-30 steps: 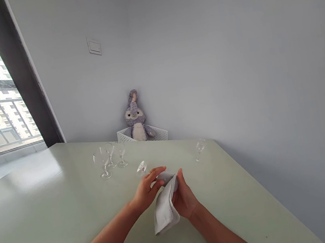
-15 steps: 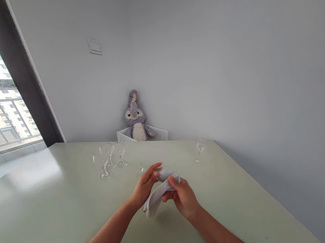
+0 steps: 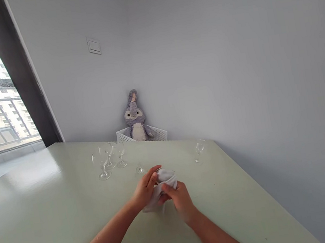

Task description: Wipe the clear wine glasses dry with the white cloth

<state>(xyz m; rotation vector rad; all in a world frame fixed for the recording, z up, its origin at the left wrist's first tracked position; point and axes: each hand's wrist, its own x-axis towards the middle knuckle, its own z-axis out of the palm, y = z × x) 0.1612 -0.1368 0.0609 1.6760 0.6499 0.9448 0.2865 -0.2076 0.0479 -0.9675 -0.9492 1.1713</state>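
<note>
My left hand (image 3: 146, 187) is closed around a stemmed glass (image 3: 140, 169), tilted on its side. The glass's foot shows beyond my fingers to the upper left, while most of its bowl is hidden by my hand and a cloth. My right hand (image 3: 177, 198) grips the pale grey-white cloth (image 3: 167, 175), thumb on top. Part of the cloth is bunched at the bowl's mouth, and the rest hangs below between my hands, smeared by motion.
Three upright stemmed glasses (image 3: 103, 165) form a group on the glossy pale green table (image 3: 57, 220), left of my hands. Another stemmed glass (image 3: 199, 148) stands near the right edge. Behind the table, a plush toy (image 3: 136, 119) sits in a white perforated basket (image 3: 161, 134) against the wall.
My right hand has moved slightly left and down with the cloth, closer to my left hand. The cloth's hanging end has swung and bunched up. The glass has tilted slightly.
</note>
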